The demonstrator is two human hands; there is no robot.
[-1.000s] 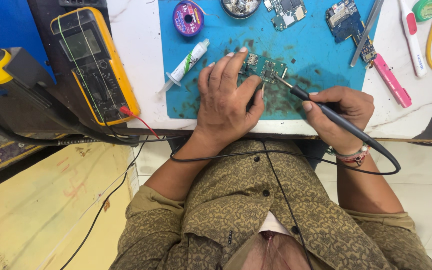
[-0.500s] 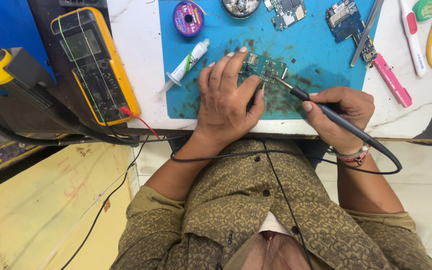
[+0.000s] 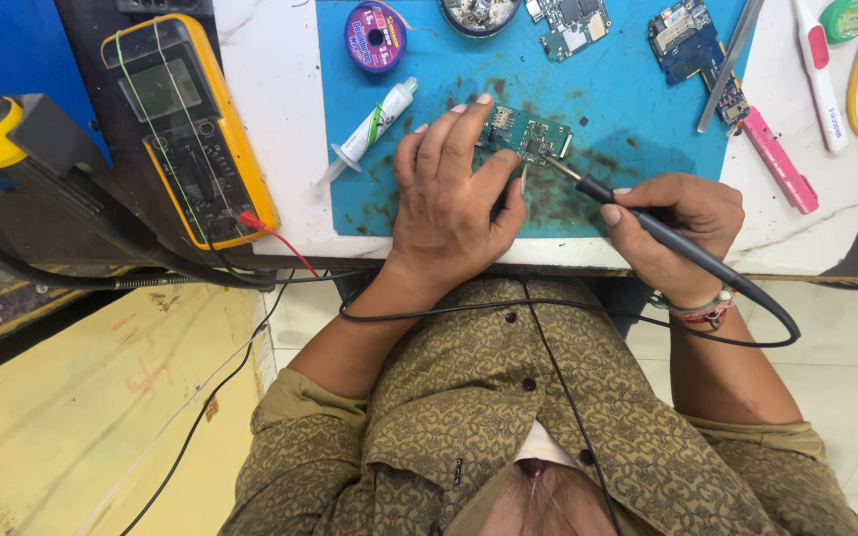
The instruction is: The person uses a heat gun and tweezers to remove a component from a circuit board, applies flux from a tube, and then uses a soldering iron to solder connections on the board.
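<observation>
The right hand (image 3: 672, 233) is closed round a black soldering iron (image 3: 682, 248), held like a pen, thumb and forefinger pinching the barrel just behind the metal tip. That tip sits at the near edge of a small green circuit board (image 3: 530, 137), at or just off touching; I cannot tell which. The iron's black cord (image 3: 548, 316) loops back across the person's chest.

The left hand (image 3: 449, 194) lies flat and spread, palm down, fingers loosely open over the blue work mat (image 3: 638, 109). Its fingertips press on the left part of the green board, pinning it to the mat; nothing is gripped, only held down. The board lies near the middle of the mat, between the two hands.

Around it on the mat: a white syringe-style tube (image 3: 374, 124) just left of the left hand, a purple spool (image 3: 374, 35) above that, and two more circuit boards (image 3: 692, 45) towards the far edge. A pink-handled tool (image 3: 779, 164) lies across the mat's right edge, and a white pen-like tool (image 3: 818, 74) rests on the white tabletop (image 3: 270, 119).

Off to the left, a yellow multimeter (image 3: 186, 124) lies tilted with a red lead plugged in. Below the bench, pale floor tiles on the right and a yellow surface on the left.
</observation>
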